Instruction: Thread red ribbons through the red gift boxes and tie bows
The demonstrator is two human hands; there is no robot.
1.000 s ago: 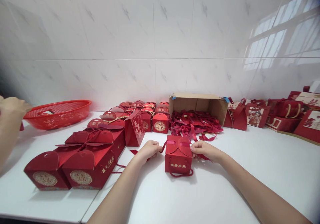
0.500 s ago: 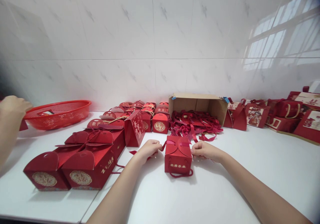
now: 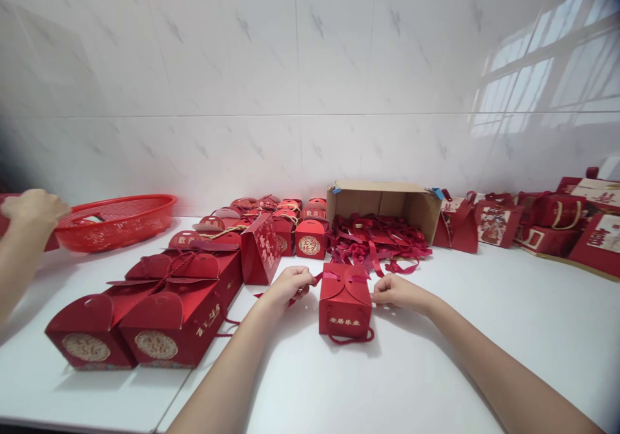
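Observation:
A small red gift box (image 3: 345, 301) with gold characters stands on the white table (image 3: 436, 369) in front of me. A red ribbon (image 3: 339, 276) runs through its curved top flaps. My left hand (image 3: 287, 287) is closed on the ribbon end at the box's left side. My right hand (image 3: 398, 291) is closed on the other ribbon end at the box's right side. A loop of red cord lies at the box's base.
Rows of finished red boxes (image 3: 159, 321) fill the left. A cardboard box (image 3: 385, 203) spilling red ribbons (image 3: 378, 240) sits behind. More red bags (image 3: 547, 221) stand at right. Another person's hand (image 3: 31, 209) is by a red plastic basket (image 3: 113, 217) at far left.
My hands have drawn slightly closer to the box's sides, still pulling the ribbon ends. The other person's hand at far left has shifted a little lower and right, toward the basket.

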